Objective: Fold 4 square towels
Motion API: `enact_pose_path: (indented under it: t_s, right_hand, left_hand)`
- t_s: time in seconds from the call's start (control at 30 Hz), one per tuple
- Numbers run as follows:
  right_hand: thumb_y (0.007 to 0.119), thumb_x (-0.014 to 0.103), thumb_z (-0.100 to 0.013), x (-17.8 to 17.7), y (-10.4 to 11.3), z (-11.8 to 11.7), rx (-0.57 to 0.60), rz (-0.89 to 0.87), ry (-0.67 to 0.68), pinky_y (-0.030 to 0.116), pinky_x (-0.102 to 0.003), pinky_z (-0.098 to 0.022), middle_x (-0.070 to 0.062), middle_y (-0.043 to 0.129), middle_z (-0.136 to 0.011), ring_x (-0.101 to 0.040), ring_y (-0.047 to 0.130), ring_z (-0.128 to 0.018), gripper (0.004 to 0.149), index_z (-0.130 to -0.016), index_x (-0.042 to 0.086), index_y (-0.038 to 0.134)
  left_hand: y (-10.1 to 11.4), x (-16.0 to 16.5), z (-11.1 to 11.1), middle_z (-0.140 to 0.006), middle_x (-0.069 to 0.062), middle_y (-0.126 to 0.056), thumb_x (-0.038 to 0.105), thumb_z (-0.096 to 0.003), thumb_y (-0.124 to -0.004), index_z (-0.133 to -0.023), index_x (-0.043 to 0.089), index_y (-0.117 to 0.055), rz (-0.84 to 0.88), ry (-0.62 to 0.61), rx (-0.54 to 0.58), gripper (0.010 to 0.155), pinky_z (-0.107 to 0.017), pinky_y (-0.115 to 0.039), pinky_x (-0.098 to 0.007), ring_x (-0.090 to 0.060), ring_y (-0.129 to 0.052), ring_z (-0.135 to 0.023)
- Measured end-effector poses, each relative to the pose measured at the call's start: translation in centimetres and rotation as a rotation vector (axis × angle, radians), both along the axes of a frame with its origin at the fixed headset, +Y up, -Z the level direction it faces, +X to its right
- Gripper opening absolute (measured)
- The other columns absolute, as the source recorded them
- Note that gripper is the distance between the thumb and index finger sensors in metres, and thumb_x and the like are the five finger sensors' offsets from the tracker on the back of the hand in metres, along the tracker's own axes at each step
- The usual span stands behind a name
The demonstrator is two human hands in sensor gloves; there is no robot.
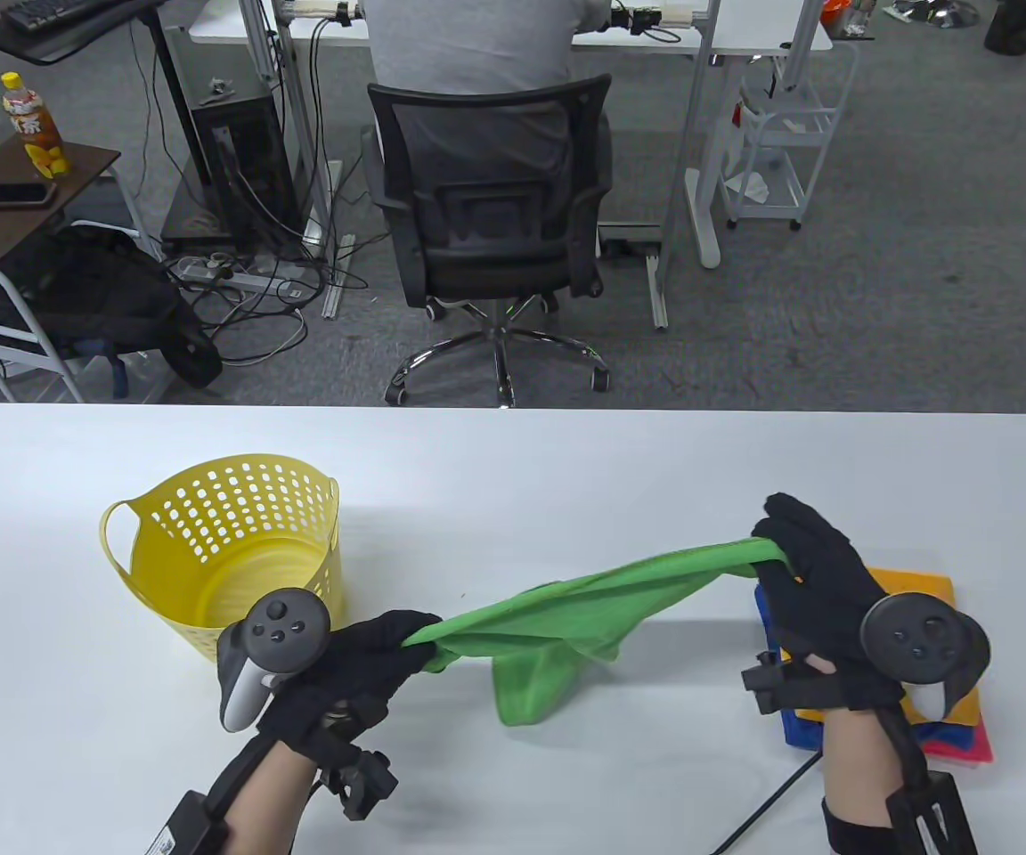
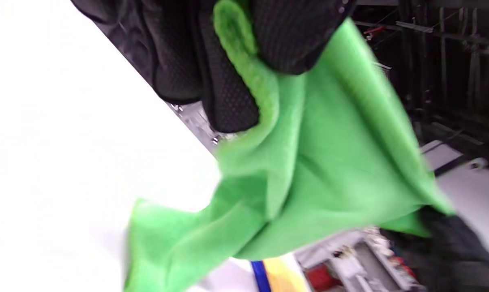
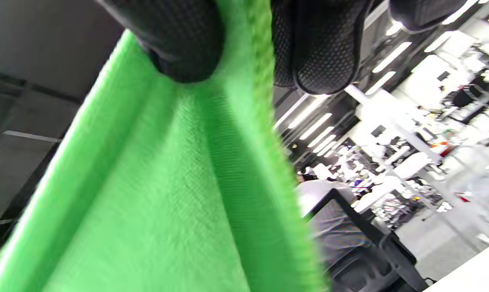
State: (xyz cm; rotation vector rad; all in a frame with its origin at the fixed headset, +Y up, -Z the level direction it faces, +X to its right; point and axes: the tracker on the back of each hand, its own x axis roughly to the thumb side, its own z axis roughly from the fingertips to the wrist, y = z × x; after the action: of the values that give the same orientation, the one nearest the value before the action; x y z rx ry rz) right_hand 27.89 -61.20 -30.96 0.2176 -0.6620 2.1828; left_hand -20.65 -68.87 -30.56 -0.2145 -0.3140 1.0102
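A green towel point(image 1: 584, 614) hangs stretched between my two hands above the white table point(image 1: 513, 463). My left hand point(image 1: 406, 637) grips its left corner beside the yellow basket point(image 1: 228, 552). My right hand point(image 1: 776, 548) grips the right corner, held higher. The towel's middle sags, and its lowest part looks to reach the table. The left wrist view shows my fingers point(image 2: 228, 81) pinching the green towel point(image 2: 317, 162). The right wrist view shows my fingers point(image 3: 187, 40) gripping the towel point(image 3: 167, 182). A stack of folded towels point(image 1: 923, 588), orange, blue and pink, lies under my right hand.
The yellow perforated basket stands at the table's left and looks empty. A black cable point(image 1: 762, 797) runs off the front edge at the right. Beyond the far edge a person sits in an office chair point(image 1: 495, 223).
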Motion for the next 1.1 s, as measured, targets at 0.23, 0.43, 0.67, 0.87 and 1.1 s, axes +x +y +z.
enact_pose_path:
  t_s: [0.23, 0.43, 0.67, 0.87, 1.1]
  right_hand:
    - [0.084, 0.019, -0.05, 0.9, 0.2, -0.6, -0.105, -0.08, 0.209, 0.067, -0.07, -0.059, -0.03, 0.07, -0.101, -0.037, 0.093, -0.074, 0.035, -0.08, 0.004, 0.075]
    - [0.086, 0.019, -0.05, -0.7, 0.3, -0.6, -0.165, 0.051, 0.244, 0.077, -0.058, -0.054, -0.029, 0.081, -0.085, -0.021, 0.094, -0.039, 0.032, -0.078, 0.008, 0.075]
    - [0.083, 0.017, -0.051, -1.7, 0.4, -0.4, -0.184, 0.179, 0.224, 0.073, -0.06, -0.054, -0.023, 0.086, -0.068, -0.022, 0.089, -0.034, 0.042, -0.09, 0.003, 0.084]
    - [0.089, 0.042, -0.045, -0.4, 0.9, -0.1, -0.1, 0.059, 0.322, 0.071, -0.063, -0.054, -0.015, 0.094, -0.05, -0.024, 0.09, -0.024, 0.036, -0.059, 0.009, 0.098]
    - [0.077, 0.036, -0.052, -0.3, 2.0, 1.1, 0.009, -0.359, 0.699, 0.062, -0.071, -0.06, -0.02, 0.091, -0.068, -0.03, 0.093, -0.043, 0.042, -0.078, 0.006, 0.093]
  left_hand:
    - [1.3, -0.2, 0.7, -0.085, 0.001, -0.097, 0.043, -0.0547, -0.069, -0.094, 0.026, -0.081, 0.116, -0.105, 0.033, 0.045, -0.084, -0.047, -0.064, -0.033, -0.08, -0.103]
    - [1.7, -0.5, 1.1, -0.083, 0.002, -0.094, 0.056, -0.0498, -0.053, -0.076, 0.025, -0.081, 0.156, -0.016, 0.061, 0.05, -0.085, -0.045, -0.064, -0.033, -0.08, -0.101]
    - [2.6, -1.2, 1.1, -0.094, 0.005, -0.086, 0.054, -0.0456, -0.085, -0.081, 0.026, -0.075, -0.003, -0.024, 0.082, 0.046, -0.085, -0.046, -0.065, -0.032, -0.077, -0.105]
    - [3.4, -3.4, 1.3, -0.09, 0.001, -0.094, 0.052, -0.053, -0.069, -0.085, 0.031, -0.083, 0.162, 0.055, 0.103, 0.04, -0.086, -0.046, -0.064, -0.033, -0.083, -0.101]
    - [5.6, -4.3, 2.7, -0.079, 0.006, -0.101, 0.043, -0.0532, -0.072, -0.095, 0.03, -0.082, 0.219, 0.134, 0.241, 0.045, -0.085, -0.051, -0.061, -0.024, -0.092, -0.093]
